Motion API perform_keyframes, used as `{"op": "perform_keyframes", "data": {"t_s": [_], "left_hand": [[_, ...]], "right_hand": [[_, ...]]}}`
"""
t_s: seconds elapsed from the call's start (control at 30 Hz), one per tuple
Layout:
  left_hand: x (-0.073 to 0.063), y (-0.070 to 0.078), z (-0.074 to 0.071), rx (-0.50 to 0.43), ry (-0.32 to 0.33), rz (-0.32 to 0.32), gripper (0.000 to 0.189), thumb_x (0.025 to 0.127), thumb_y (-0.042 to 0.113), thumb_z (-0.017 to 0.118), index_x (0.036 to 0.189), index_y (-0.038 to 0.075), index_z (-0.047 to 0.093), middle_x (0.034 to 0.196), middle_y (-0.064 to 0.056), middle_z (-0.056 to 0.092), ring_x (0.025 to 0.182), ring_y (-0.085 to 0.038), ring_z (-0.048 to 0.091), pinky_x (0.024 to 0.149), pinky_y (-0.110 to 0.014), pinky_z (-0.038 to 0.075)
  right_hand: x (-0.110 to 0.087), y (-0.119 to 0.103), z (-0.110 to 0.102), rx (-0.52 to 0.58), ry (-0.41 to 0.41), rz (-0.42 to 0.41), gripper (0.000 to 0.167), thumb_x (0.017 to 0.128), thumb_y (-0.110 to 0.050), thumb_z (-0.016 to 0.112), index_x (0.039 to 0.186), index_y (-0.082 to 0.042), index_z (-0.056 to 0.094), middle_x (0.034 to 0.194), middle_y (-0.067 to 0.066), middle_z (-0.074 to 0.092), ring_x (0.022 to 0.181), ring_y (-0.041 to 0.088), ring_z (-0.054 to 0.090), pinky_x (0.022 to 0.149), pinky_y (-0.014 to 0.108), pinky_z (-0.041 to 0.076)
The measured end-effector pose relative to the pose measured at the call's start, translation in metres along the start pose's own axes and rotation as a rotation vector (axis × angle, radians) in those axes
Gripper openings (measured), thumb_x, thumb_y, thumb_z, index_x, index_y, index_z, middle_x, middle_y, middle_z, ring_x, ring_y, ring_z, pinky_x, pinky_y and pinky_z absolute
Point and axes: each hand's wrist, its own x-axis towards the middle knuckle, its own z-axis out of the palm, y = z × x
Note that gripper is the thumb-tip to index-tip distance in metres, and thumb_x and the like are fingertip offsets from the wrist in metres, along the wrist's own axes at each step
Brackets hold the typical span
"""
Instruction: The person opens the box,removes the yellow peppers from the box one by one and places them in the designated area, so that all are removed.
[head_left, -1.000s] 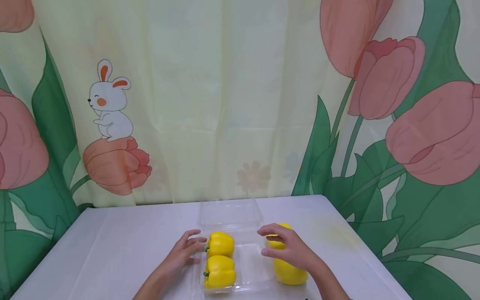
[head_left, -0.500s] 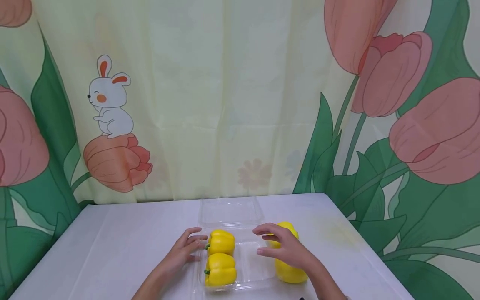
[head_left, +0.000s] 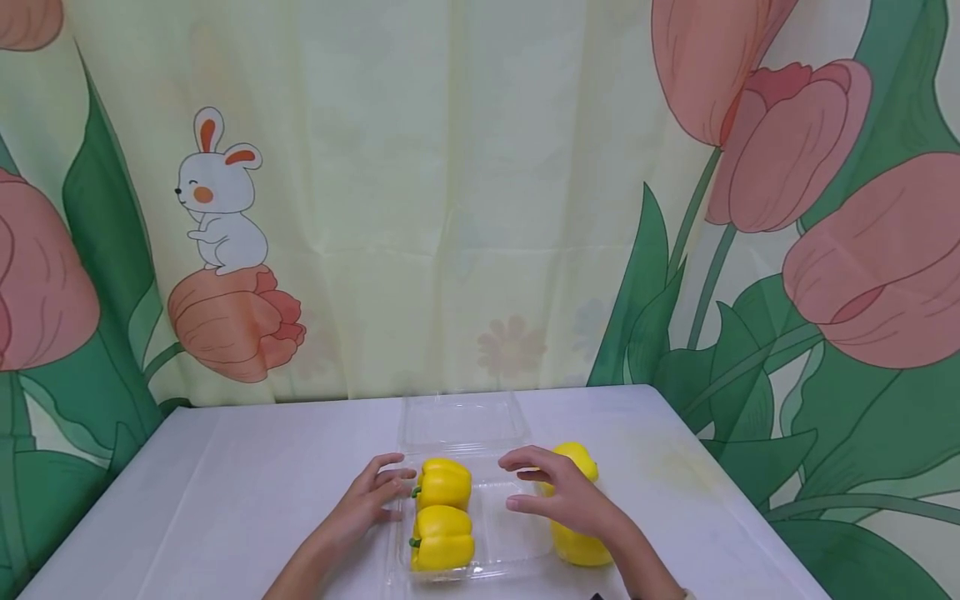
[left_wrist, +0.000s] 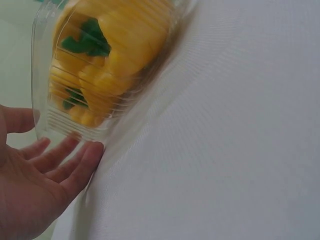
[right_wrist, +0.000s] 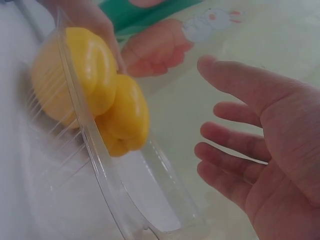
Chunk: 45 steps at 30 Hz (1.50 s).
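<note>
Two yellow bell peppers, a far one [head_left: 445, 482] and a near one [head_left: 442, 537], lie in the left half of a clear plastic clamshell box [head_left: 495, 572], green stems pointing left. My left hand [head_left: 367, 500] is at the box's left side; in the left wrist view its loosely spread fingers [left_wrist: 75, 170] are right at the ribbed wall. Over the right part of the box hovers my right hand [head_left: 566, 492], fingers relaxed and nothing in them. Beyond it, to the right of the box, are another far pepper [head_left: 576, 457] and a near pepper [head_left: 581, 546], both partly hidden by that hand.
The box's transparent lid [head_left: 461, 421] is folded back flat behind it. A white cloth covers the table [head_left: 262, 475]. A curtain [head_left: 390, 208] printed with tulips and a rabbit hangs along the far edge.
My right hand has drifted a little left, uncovering more of the far pepper outside the box. The left hand and the peppers keep their places; the head view has tilted slightly.
</note>
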Motion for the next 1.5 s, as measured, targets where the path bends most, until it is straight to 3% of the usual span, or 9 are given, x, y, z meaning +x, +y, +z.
{"op": "perform_keyframes", "data": {"t_s": [0.37,0.7,0.87,1.03,1.2,1.5], "left_hand": [[0.001,-0.002,-0.001,0.001,0.005,0.008,0.052,0.101,0.028,0.048,0.144,0.007,0.028,0.141,-0.023,0.049,0.116,-0.027,0.059,0.088,-0.039,0.057],[0.004,-0.002,0.0,-0.011,-0.004,0.003,0.052,0.101,0.029,0.048,0.144,0.008,0.028,0.142,-0.021,0.049,0.117,-0.028,0.059,0.088,-0.04,0.057],[0.004,-0.003,0.001,-0.011,-0.002,0.003,0.051,0.101,0.028,0.047,0.145,0.008,0.028,0.142,-0.021,0.049,0.117,-0.028,0.059,0.087,-0.039,0.057],[0.002,-0.002,0.001,-0.005,0.007,-0.006,0.052,0.101,0.029,0.048,0.145,0.008,0.029,0.142,-0.021,0.049,0.117,-0.029,0.06,0.088,-0.039,0.057],[0.002,-0.001,0.0,-0.013,0.002,0.003,0.051,0.101,0.027,0.047,0.144,0.007,0.028,0.142,-0.022,0.049,0.118,-0.029,0.059,0.087,-0.039,0.057],[0.002,0.001,0.0,-0.01,0.012,-0.014,0.053,0.1,0.03,0.049,0.144,0.009,0.028,0.142,-0.021,0.049,0.117,-0.028,0.059,0.088,-0.039,0.057]], "right_hand": [[0.004,0.0,0.003,0.006,-0.008,-0.019,0.04,0.086,-0.036,0.071,0.123,-0.027,0.059,0.124,-0.005,0.062,0.114,0.012,0.059,0.101,0.045,0.049],[0.007,0.002,0.007,0.029,-0.013,-0.028,0.04,0.086,-0.034,0.072,0.123,-0.025,0.059,0.125,-0.001,0.062,0.117,0.031,0.057,0.102,0.04,0.049],[0.009,0.004,0.009,0.039,-0.025,-0.043,0.04,0.086,-0.032,0.072,0.124,-0.024,0.059,0.127,0.005,0.061,0.118,0.033,0.056,0.102,0.036,0.049],[0.011,0.004,0.011,0.033,-0.03,-0.042,0.041,0.086,-0.034,0.072,0.124,-0.024,0.059,0.126,-0.001,0.061,0.118,0.031,0.057,0.101,0.031,0.05],[0.012,0.004,0.012,0.041,-0.03,-0.041,0.042,0.085,-0.034,0.072,0.124,-0.023,0.059,0.125,-0.005,0.061,0.118,0.032,0.057,0.102,0.037,0.049],[0.017,0.004,0.014,0.047,-0.034,-0.038,0.042,0.086,-0.029,0.073,0.125,-0.02,0.059,0.13,0.01,0.06,0.12,0.033,0.056,0.102,0.038,0.049]]}}
